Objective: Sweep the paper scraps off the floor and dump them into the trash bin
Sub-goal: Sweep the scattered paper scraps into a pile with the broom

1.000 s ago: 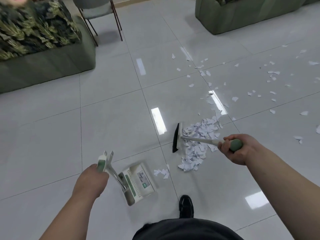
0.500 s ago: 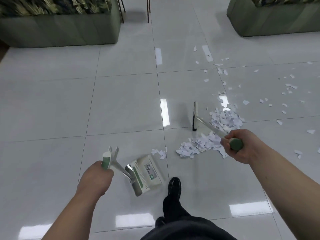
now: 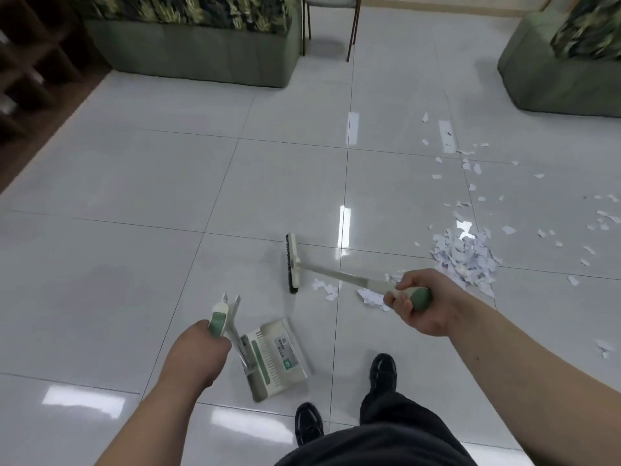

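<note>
Left hand [image 3: 198, 351]: fingers curled tight round the green grip of the dustpan [image 3: 275, 358] handle, which rises at a slant from the pan's rear edge. The pan sits low at the floor [image 3: 141, 183], just ahead of the person's two black shoes [image 3: 383, 368], its mouth facing away toward the broom. Contents of the pan: its inner face shows moulded ribs, a green strip and a printed label; any scraps inside cannot be made out.

Right hand [image 3: 420, 304]: clamped round the green end of the broom [image 3: 336, 274] handle, knuckles up. The pale shaft runs down and to the left to the brush head [image 3: 291, 264], whose dark bristles face left and meet the tile. The head stands beyond the dustpan and apart from it.

Paper scraps [image 3: 465, 257]: the main heap lies on the floor beyond the right hand, well apart from the brush head and the pan. A small cluster [image 3: 324, 287] lies just beside the head on its right. Another cluster [image 3: 369, 295] lies under the shaft near the hand. Loose pieces [image 3: 467, 163] are scattered farther back and out to the right edge.

Surroundings: glossy grey tiles with light reflections. A green sofa [image 3: 201, 58] with leaf-patterned cushions stands at the far left. A second green seat [image 3: 554, 82] stands at the far right. Chair legs [image 3: 351, 31] stand between them. Dark shelving [image 3: 30, 72] stands at the left edge.
</note>
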Demonstrator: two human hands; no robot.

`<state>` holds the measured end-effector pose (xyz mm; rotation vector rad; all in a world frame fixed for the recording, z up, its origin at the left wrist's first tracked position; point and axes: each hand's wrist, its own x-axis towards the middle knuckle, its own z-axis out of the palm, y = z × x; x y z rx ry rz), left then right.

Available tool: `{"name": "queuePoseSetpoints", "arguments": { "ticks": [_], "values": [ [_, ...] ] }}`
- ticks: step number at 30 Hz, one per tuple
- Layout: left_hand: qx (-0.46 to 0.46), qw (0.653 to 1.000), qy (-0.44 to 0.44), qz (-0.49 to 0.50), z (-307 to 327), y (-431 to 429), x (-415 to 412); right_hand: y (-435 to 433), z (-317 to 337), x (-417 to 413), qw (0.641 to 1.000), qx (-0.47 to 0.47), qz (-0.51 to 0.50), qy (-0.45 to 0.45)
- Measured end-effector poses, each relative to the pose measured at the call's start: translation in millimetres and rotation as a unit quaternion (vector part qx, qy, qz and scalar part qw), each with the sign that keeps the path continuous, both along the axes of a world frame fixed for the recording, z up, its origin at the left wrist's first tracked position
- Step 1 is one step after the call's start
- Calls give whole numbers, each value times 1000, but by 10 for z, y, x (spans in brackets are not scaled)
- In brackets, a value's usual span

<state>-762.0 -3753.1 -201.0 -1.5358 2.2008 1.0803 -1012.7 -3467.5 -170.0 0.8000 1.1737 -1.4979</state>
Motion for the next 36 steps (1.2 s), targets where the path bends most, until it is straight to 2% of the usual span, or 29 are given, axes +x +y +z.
{"name": "queuePoseSetpoints", "arguments": {
  "ticks": [8, 15, 25, 30, 36],
  "values": [
    [-29, 999, -31, 8, -26, 513, 58, 434, -283, 50, 997, -23, -5, -79],
    [-47, 997, -56, 0, -1, 1485, -536, 1594, -339, -528, 994, -8, -61, -92],
    [-48, 998, -46, 14, 31, 3050, -1410, 3449, -79, -1544, 991, 47, -116, -36],
    [-13, 999, -20, 48, 168, 3419, -1626, 3862, -23, -1852, 989, 71, -125, 14],
    [18, 998, 6, 57, 225, 3732, -1862, 4073, 79, -2005, 991, 87, -78, 67]
  ]
}}
